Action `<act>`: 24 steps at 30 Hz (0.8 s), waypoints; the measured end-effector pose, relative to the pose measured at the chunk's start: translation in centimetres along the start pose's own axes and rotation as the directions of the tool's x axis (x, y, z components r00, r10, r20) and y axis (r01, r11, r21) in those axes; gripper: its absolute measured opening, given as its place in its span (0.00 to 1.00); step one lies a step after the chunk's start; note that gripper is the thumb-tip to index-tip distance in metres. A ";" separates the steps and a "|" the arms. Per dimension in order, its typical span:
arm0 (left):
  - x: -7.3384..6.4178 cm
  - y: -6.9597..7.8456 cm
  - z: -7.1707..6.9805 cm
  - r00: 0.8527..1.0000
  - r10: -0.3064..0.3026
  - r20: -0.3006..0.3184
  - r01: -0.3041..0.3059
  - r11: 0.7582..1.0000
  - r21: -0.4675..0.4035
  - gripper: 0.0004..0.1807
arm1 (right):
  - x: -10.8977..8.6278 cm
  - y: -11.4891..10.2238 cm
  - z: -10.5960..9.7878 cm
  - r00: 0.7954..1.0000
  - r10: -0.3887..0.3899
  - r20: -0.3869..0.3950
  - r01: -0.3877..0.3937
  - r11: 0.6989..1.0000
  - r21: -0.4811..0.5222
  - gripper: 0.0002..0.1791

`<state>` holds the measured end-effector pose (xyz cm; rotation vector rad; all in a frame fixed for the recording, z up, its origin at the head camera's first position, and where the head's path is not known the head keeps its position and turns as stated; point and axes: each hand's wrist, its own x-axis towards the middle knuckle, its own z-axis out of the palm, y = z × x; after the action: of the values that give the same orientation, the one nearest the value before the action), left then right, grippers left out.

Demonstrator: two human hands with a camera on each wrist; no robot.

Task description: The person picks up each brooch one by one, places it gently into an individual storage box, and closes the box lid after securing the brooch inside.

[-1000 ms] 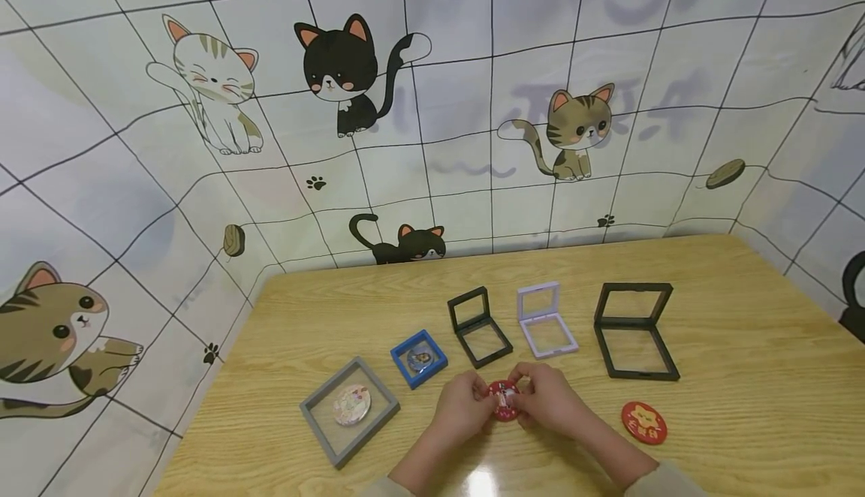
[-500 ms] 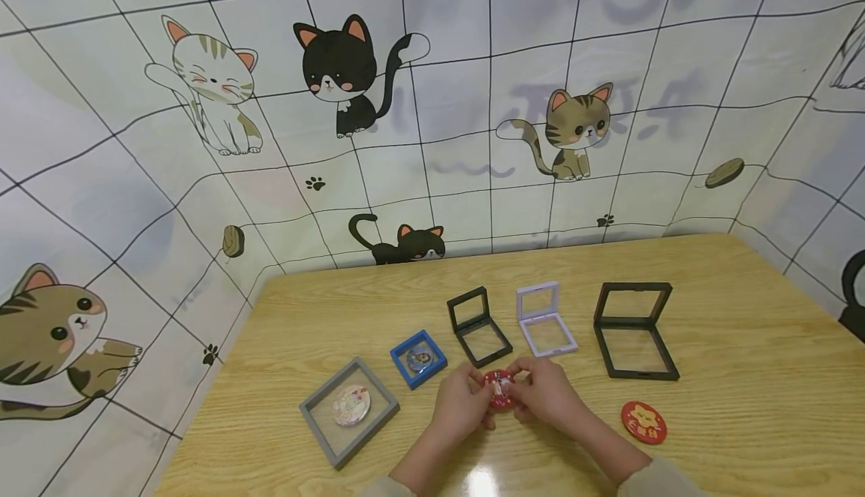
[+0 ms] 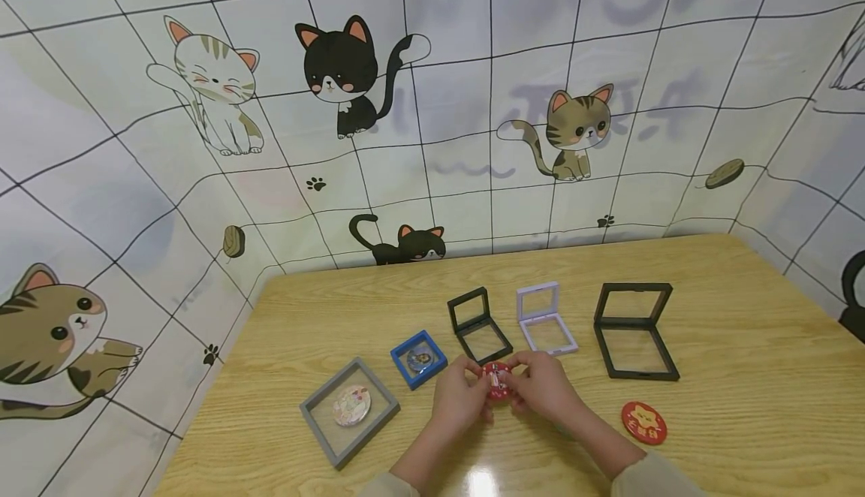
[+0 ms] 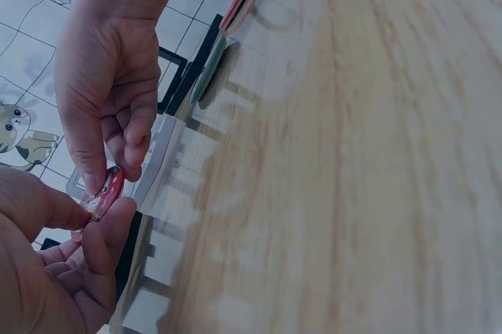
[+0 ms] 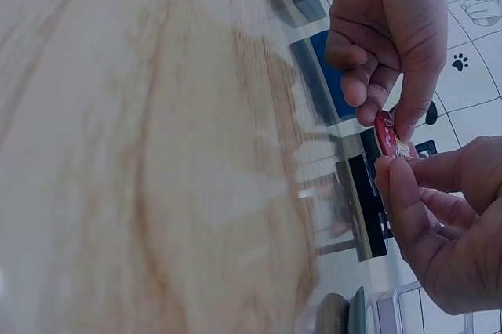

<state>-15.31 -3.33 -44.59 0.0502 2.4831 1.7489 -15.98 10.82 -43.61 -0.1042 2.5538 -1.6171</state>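
Observation:
A round red badge (image 3: 497, 381) with a printed picture is held between both hands, raised off the table. My left hand (image 3: 456, 399) pinches its left edge, thumb on the face and fingers behind. On the opposite edge my right hand (image 3: 544, 389) pinches it the same way. In the left wrist view the badge (image 4: 106, 194) is tilted between the fingertips; the right wrist view shows the badge (image 5: 389, 136) edge-on. Just beyond the hands stands a small open black frame (image 3: 481, 335), its near edge close to the fingertips.
An open lilac frame (image 3: 542, 332) and a larger open black frame (image 3: 637, 324) stand behind to the right. Left lie a blue frame (image 3: 403, 347) and a grey frame (image 3: 312, 414), each holding a badge. Another red badge (image 3: 644, 423) lies right; a green round thing (image 4: 208, 67) is partly hidden.
Both hands have moved slightly forward and a little left with the red badge, toward the small black frame. The badge's print has turned a little. The frames have not moved.

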 end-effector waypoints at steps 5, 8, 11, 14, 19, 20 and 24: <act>0.3 0.0 0.0 1.000 0.009 -0.027 -0.009 1.000 0.015 0.04 | 0.2 -0.2 0.0 1.000 0.005 -0.010 -0.005 1.000 -0.004 0.07; 0.4 0.0 0.1 0.998 0.022 -0.054 -0.020 0.999 0.038 0.03 | 0.3 -0.3 0.1 1.000 -0.003 -0.018 0.003 1.000 0.001 0.07; 0.5 0.1 0.0 0.997 0.032 -0.068 -0.028 0.998 0.054 0.03 | 0.4 -0.2 0.1 1.000 -0.002 -0.022 0.002 1.000 0.008 0.06; 0.6 0.2 0.0 0.997 0.033 -0.073 -0.029 0.998 0.056 0.02 | 0.6 -0.1 0.2 1.000 0.009 -0.021 -0.008 1.000 0.025 0.06; 0.8 0.3 0.0 0.996 0.030 -0.080 -0.024 0.997 0.073 0.02 | 0.9 -0.2 0.2 1.000 0.014 -0.027 -0.013 0.999 0.038 0.06; 0.9 0.3 0.0 0.996 0.032 -0.082 -0.026 0.997 0.076 0.02 | 1.0 -0.2 0.2 0.999 0.013 -0.030 -0.012 0.999 0.035 0.07; 1.1 0.3 0.1 0.995 0.029 -0.100 -0.021 0.997 0.080 0.03 | 1.1 -0.3 0.2 0.999 0.003 -0.041 -0.002 1.000 0.022 0.07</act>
<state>-16.40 -3.04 -44.43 -0.0008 2.6336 1.7026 -17.06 10.44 -43.51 -0.0662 2.5639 -1.6631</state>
